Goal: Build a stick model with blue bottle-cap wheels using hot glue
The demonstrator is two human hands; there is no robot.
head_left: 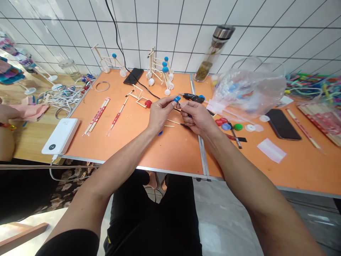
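The left hand [161,114] grips a small blue piece [177,99], pointing toward the right hand [195,117], whose closed fingers hide what they hold.

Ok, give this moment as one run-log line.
left hand: blue plastic cap | right hand: grasp unclear | beside: hot glue gun

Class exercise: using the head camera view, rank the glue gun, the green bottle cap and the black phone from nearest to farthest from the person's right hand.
From the right hand:
1. Glue gun, just beyond the hand.
2. Green bottle cap, off to the hand's right.
3. Black phone, farther right along the table.
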